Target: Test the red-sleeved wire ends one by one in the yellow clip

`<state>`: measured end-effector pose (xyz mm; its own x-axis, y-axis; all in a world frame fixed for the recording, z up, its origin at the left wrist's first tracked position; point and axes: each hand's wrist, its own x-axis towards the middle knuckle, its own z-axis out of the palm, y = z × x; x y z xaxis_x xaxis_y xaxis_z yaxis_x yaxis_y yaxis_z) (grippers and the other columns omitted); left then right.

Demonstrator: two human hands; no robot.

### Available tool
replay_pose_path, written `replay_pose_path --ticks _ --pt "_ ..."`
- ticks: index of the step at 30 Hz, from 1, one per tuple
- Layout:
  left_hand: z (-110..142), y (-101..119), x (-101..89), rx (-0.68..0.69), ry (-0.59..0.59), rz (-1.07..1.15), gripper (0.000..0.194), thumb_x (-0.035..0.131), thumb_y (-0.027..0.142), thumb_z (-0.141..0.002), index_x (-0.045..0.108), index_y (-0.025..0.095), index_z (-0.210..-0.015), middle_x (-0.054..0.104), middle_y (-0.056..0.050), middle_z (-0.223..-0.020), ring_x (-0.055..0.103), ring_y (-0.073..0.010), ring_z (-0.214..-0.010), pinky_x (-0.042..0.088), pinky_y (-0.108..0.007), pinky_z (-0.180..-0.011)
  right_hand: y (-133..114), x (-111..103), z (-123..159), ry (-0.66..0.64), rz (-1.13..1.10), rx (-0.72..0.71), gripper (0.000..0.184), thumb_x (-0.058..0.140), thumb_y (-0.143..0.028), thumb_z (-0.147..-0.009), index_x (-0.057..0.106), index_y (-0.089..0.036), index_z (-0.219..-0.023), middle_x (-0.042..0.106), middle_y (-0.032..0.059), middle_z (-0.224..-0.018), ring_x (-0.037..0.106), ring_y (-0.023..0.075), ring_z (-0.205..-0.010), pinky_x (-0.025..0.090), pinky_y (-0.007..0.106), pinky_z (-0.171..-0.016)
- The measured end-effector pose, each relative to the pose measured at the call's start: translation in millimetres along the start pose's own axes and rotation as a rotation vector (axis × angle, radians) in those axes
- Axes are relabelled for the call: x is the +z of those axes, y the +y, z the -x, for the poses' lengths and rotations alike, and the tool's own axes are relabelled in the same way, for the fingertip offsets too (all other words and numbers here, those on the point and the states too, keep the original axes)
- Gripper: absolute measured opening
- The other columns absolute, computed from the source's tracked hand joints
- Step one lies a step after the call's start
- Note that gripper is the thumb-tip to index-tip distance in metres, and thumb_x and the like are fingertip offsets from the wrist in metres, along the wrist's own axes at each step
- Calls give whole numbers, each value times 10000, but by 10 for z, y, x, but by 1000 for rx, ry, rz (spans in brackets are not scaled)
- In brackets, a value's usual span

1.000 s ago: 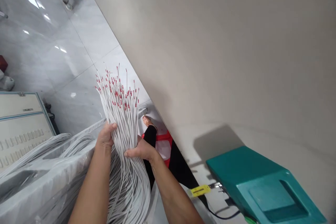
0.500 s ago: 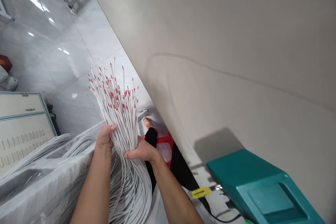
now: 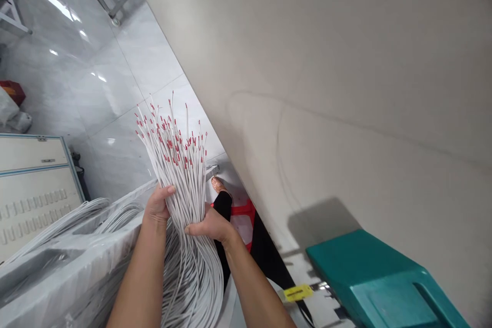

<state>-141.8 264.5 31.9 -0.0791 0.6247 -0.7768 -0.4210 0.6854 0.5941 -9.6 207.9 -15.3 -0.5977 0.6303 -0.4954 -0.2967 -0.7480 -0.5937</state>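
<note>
Wires (image 3: pixel 188 184) fill both your hands, gathered in one thick white bunch just left of the near part of the table edge, above the floor (image 3: pixel 111 77). Your left hand (image 3: pixel 158 204) cups the left side, its thumb laid along the strands; your right hand (image 3: pixel 212 224) wraps the right side a little nearer to you, its thumb across the front. Both hands are curled about as wide as the bunch allows; the fingers behind it are hidden, so you cannot tell how tightly they close. Gripping from two sides probably suits so many loose strands, since one hand would hardly span them. The red tips (image 3: pixel 177 147) point to the far side and fan out at uneven heights, likely because nothing holds the wires above your hands. Below your grip they bow to the right between your forearms, which suggests that their own weight pulls them down. More wire lies to the left, along the plastic-covered tray (image 3: pixel 98 256); the film perhaps shields it from scuffs. To the right, the green machine (image 3: pixel 380 271) sits at the near part of the table (image 3: pixel 326 61), a yellow label (image 3: pixel 299 293) beside it, well apart from your bunch.
</note>
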Motion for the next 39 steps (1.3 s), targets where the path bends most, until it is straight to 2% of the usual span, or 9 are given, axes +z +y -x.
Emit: replay_pose_path --ticks 7,21,32,39 --pt "-4 25 27 37 29 -9 684 749 210 -436 603 134 -1100 720 -103 -925 631 -360 -936 528 -445 -799 -1 29 -21 45 -36 21 444 711 -126 -498 614 -170 -929 623 1 -854 557 172 -776 460 307 -740" --pt "-57 -9 2 47 26 -29 658 751 201 -465 609 152 -1107 721 -98 -925 638 -347 -922 517 -451 -815 3 25 -51 66 -101 12 412 723 -137 -480 630 -179 -879 631 -1 -829 563 191 -822 459 346 -822" --pt "-81 -29 -5 9 -12 -31 644 752 217 -491 603 133 -1111 714 -109 -951 642 -339 -911 517 -438 -808 79 14 -60 91 -125 -25 496 743 -144 -490 610 -188 -966 644 12 -929 578 225 -880 452 364 -834" --pt "-107 -31 30 24 -41 -58 653 753 204 -506 588 146 -1135 711 -102 -962 634 -330 -937 499 -440 -844 52 40 -39 109 -171 -122 574 769 -254 -567 562 -209 -1101 613 32 -1106 535 254 -1062 411 376 -940"
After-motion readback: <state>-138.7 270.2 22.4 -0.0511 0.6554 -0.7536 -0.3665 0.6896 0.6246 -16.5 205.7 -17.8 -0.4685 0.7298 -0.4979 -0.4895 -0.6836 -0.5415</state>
